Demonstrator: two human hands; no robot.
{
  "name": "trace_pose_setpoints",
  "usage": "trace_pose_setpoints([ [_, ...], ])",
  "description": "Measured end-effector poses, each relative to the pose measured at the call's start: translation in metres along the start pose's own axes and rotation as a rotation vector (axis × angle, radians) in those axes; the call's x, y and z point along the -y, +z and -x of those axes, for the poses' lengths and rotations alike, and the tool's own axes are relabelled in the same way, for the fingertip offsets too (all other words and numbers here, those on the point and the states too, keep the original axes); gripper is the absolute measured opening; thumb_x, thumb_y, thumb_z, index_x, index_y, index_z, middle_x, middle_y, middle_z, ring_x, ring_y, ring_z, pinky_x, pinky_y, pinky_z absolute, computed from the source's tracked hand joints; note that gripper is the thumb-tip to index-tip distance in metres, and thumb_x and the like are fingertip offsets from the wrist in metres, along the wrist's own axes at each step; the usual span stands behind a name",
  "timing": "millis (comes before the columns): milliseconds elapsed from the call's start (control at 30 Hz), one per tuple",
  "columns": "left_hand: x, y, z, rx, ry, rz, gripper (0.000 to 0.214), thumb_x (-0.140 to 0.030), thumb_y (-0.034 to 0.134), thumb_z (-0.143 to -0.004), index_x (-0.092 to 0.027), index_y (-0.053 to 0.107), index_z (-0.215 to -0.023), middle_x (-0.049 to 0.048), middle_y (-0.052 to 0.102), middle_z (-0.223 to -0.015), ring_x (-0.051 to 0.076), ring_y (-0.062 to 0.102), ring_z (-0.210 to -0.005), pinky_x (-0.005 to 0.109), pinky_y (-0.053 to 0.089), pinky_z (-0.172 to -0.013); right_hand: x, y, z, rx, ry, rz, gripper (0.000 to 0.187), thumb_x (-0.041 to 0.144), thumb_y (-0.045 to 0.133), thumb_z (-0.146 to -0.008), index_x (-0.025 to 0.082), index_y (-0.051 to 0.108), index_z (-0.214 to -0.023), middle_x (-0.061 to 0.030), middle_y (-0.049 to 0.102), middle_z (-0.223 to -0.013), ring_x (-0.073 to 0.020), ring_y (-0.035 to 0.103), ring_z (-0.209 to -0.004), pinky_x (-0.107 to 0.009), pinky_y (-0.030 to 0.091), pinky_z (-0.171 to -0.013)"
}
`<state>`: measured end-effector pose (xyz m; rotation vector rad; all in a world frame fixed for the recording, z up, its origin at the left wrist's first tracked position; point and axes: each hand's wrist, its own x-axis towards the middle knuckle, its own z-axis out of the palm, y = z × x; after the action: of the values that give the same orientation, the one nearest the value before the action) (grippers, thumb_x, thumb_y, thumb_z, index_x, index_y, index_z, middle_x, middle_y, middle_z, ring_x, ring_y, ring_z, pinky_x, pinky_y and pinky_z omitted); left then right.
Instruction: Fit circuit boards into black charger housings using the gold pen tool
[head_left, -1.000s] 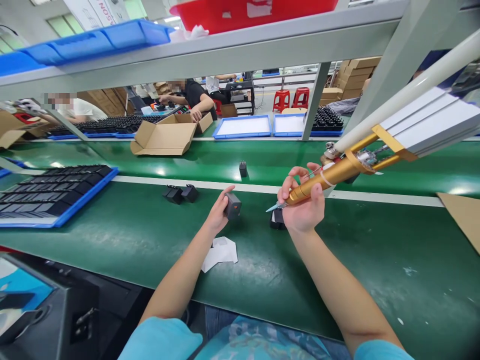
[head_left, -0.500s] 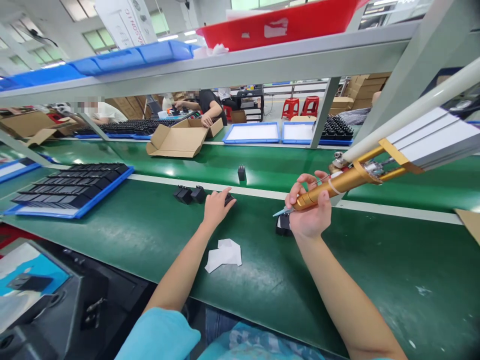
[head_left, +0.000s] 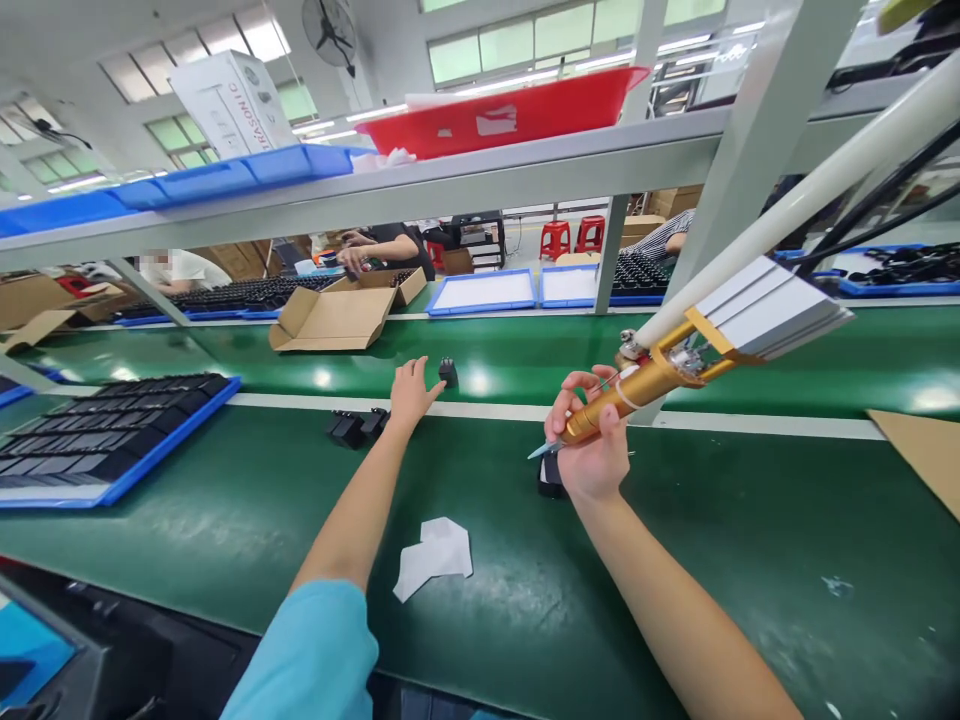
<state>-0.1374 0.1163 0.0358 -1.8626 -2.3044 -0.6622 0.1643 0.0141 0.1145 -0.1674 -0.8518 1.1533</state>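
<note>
My left hand (head_left: 412,392) stretches far forward over the green belt (head_left: 225,500), fingers apart and holding nothing, just short of a small black charger (head_left: 448,372) standing on the far lane. Two black chargers (head_left: 356,427) lie beside my left wrist. My right hand (head_left: 594,440) is wrapped around a gold pen-shaped tool (head_left: 622,395) with a thin pointed tip (head_left: 541,449), hung from a white arm (head_left: 787,210). Partly hidden under that hand sits another black charger (head_left: 550,476). A crumpled white paper (head_left: 435,555) lies on the belt near me.
A blue tray of black parts (head_left: 105,440) sits at left. An open cardboard box (head_left: 330,315) and blue trays with white liners (head_left: 517,288) stand beyond the belt, where other people work. Overhead, a shelf (head_left: 450,185) carries blue bins and a red tub. Cardboard (head_left: 922,450) lies at right.
My left hand held a black charger, put it down on the belt, and now reaches empty toward the far charger. My right hand keeps the gold tool nearly still.
</note>
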Motion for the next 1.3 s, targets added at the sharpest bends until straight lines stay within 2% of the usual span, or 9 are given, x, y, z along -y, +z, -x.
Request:
trace_pose_setpoints([
  [133,-0.026,0.017,-0.046,0.121,-0.157,0.102,0.084,-0.047,0.063,-0.082,-0.003,0.029,-0.145,0.0299,0.054,-0.13,0.037,0.055,-0.119,0.042,0.044,-0.092,-0.001,0.0,0.001,-0.006,-0.004,0.007,0.034,0.045,0.057,-0.081,0.029,0.049,-0.11,0.0007,0.052,-0.094,-0.0068,0.047,-0.053,-0.021,0.039,-0.038],
  [267,-0.036,0.02,-0.052,0.165,-0.24,0.14,0.066,-0.036,0.063,-0.08,-0.002,0.044,-0.134,0.0314,0.064,-0.112,0.041,0.062,-0.106,0.047,0.047,-0.085,-0.005,-0.001,0.0,-0.004,-0.008,-0.009,0.033,0.045,0.056,-0.082,0.029,0.048,-0.11,0.0003,0.052,-0.094,-0.0064,0.047,-0.053,-0.02,0.039,-0.039],
  [367,-0.046,0.019,-0.03,0.22,-0.136,0.212,0.054,-0.031,0.061,-0.08,-0.011,0.052,-0.129,0.0224,0.067,-0.114,0.036,0.063,-0.106,0.044,0.047,-0.088,-0.005,-0.002,0.0,0.0,-0.006,-0.027,0.033,0.044,0.056,-0.083,0.029,0.048,-0.111,0.0002,0.052,-0.095,-0.0059,0.047,-0.053,-0.02,0.039,-0.039],
  [533,-0.075,0.017,0.051,0.401,0.151,0.387,0.051,-0.037,0.064,-0.08,-0.025,0.056,-0.129,0.0045,0.072,-0.104,0.023,0.067,-0.092,0.033,0.05,-0.085,-0.001,-0.001,-0.001,-0.002,0.01,-0.012,0.036,0.046,0.057,-0.081,0.029,0.046,-0.11,0.0006,0.052,-0.094,-0.006,0.047,-0.052,-0.02,0.038,-0.038],
  [667,-0.089,0.003,0.111,0.533,0.343,0.428,0.052,-0.037,0.059,-0.084,-0.024,0.051,-0.134,0.0034,0.072,-0.096,0.02,0.065,-0.072,0.032,0.05,-0.073,0.001,0.002,-0.001,0.008,0.019,0.0,0.036,0.047,0.058,-0.08,0.029,0.044,-0.108,0.0011,0.051,-0.093,-0.0056,0.046,-0.051,-0.02,0.037,-0.037],
  [733,-0.092,-0.003,0.127,0.514,0.369,0.434,0.054,-0.039,0.059,-0.085,-0.024,0.049,-0.136,0.0056,0.071,-0.106,0.022,0.066,-0.08,0.034,0.05,-0.076,0.001,0.003,-0.001,0.013,0.019,0.005,0.036,0.048,0.058,-0.08,0.029,0.044,-0.108,0.0013,0.051,-0.094,-0.0055,0.046,-0.051,-0.02,0.037,-0.037],
  [900,-0.1,0.003,0.138,0.369,0.351,0.538,0.045,-0.046,0.054,-0.091,-0.023,0.058,-0.129,0.0075,0.064,-0.127,0.026,0.06,-0.115,0.04,0.045,-0.099,0.0,0.002,-0.001,0.035,-0.001,0.01,0.036,0.048,0.058,-0.081,0.029,0.045,-0.108,0.0022,0.051,-0.093,-0.0051,0.047,-0.05,-0.02,0.038,-0.036],
  [1100,-0.099,0.006,0.131,0.388,0.442,0.517,0.039,-0.043,0.043,-0.097,-0.029,0.056,-0.131,0.0037,0.065,-0.125,0.022,0.061,-0.111,0.037,0.045,-0.098,0.0,0.001,-0.002,0.033,-0.01,0.013,0.033,0.047,0.056,-0.083,0.028,0.045,-0.109,0.0022,0.052,-0.094,-0.005,0.048,-0.051,-0.02,0.04,-0.037],
  [1300,-0.079,-0.005,0.128,0.498,0.35,0.681,0.054,-0.043,0.064,-0.085,-0.028,0.052,-0.136,0.0049,0.066,-0.11,0.02,0.063,-0.099,0.032,0.052,-0.084,-0.001,-0.001,-0.003,0.037,-0.026,0.0,0.033,0.045,0.057,-0.083,0.028,0.046,-0.109,0.0022,0.052,-0.093,-0.0046,0.048,-0.05,-0.02,0.04,-0.037],
])
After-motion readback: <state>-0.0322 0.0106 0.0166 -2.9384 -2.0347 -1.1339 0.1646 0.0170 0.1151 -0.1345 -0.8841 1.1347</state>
